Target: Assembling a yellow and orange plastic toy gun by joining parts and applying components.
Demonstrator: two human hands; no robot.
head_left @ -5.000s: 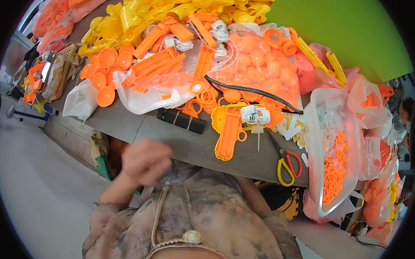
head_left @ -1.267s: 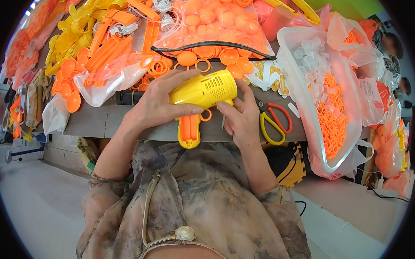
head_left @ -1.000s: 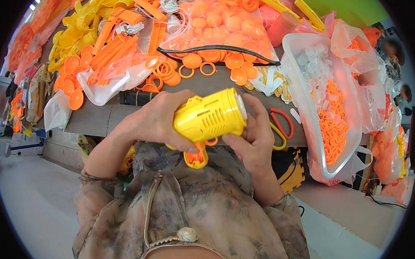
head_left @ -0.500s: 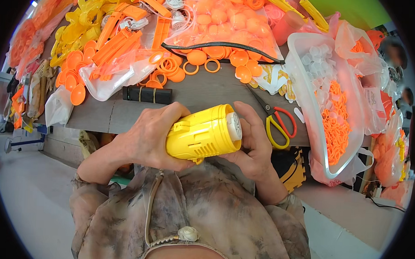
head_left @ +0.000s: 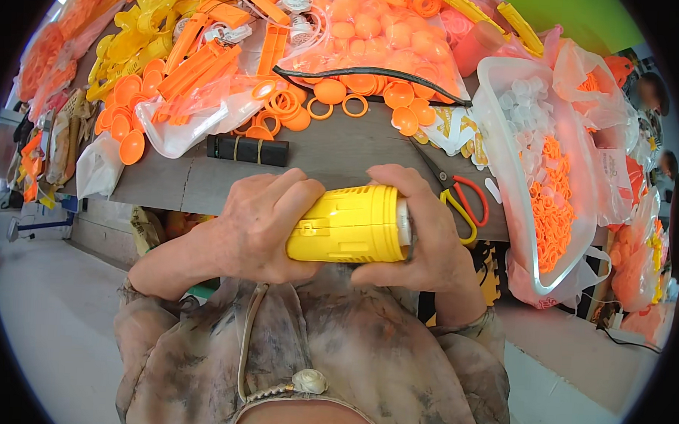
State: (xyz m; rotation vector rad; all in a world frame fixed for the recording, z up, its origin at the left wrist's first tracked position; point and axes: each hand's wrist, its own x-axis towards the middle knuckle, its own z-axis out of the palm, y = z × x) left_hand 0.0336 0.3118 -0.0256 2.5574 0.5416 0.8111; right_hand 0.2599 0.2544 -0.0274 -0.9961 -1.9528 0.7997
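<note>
Between my hands, just off the table's near edge, lies a yellow plastic cylinder-shaped housing [head_left: 348, 226], held roughly level. My left hand [head_left: 268, 224] is closed around its left end, hiding that part. At the right end my right hand [head_left: 425, 234] grips the rim, thumb below and fingers above. A white round insert [head_left: 404, 223] shows partly in that end, mostly covered by my right palm. On the table past my left hand is a black bar-shaped bundle [head_left: 248, 150] with bands round it. Scissors [head_left: 460, 197] with red and yellow handles lie beyond my right hand.
Orange cups, rings and strips [head_left: 202, 73] heap at the back left, behind them yellow parts [head_left: 136, 37]. A clear bag of orange balls [head_left: 375, 41] sits at the back. To the right a translucent bin [head_left: 499, 143] holds orange rings and clear caps. The grey table [head_left: 206, 181] ends near my wrists.
The yellow housing has turned about its length and swung more level, its white end now facing right. My right hand has closed over that end.
</note>
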